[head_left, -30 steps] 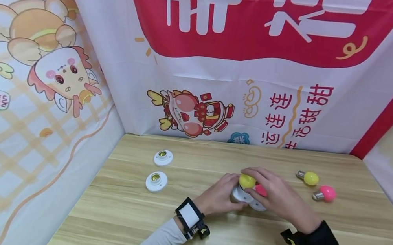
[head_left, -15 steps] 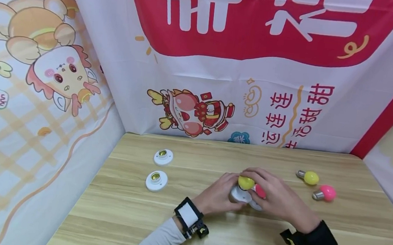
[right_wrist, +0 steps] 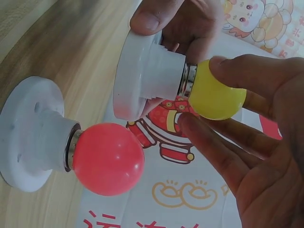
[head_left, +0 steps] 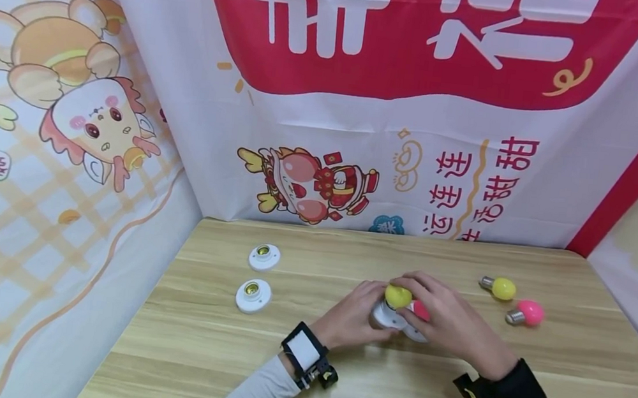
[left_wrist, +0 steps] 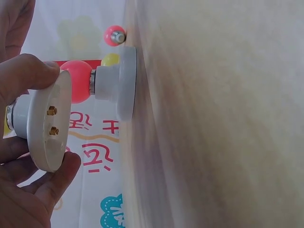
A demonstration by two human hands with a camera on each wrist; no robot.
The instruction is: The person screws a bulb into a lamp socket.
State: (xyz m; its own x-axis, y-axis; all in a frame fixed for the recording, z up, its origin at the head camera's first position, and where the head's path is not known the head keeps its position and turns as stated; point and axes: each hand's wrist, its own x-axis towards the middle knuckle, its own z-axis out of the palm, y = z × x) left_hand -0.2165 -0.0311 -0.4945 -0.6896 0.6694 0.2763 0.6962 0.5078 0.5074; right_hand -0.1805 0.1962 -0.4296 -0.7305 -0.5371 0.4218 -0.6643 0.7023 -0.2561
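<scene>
My left hand (head_left: 349, 318) grips a white lamp holder (left_wrist: 47, 128) by its round base, lifted off the table. Two brass screws show on the underside in the left wrist view. A yellow bulb (right_wrist: 218, 92) sits in the holder's socket, some of its metal thread still visible. My right hand (head_left: 452, 317) has its thumb and fingers around this bulb. Close beside stands a second lamp holder (right_wrist: 28, 137) on the table, with a pink bulb (right_wrist: 109, 159) in it. In the head view the right hand partly hides that pair.
Two more white lamp holders, a rear one (head_left: 264, 257) and a front one (head_left: 253, 296), stand at the left with bare sockets. At the right lie a loose yellow bulb (head_left: 503, 288) and a loose pink bulb (head_left: 530, 313). A printed cloth (head_left: 327, 113) hangs behind the wooden table (head_left: 194, 353).
Both hands stay in nearly the same place. The right fingers shift slightly around the yellow bulb, and the held lamp holder tilts a little.
</scene>
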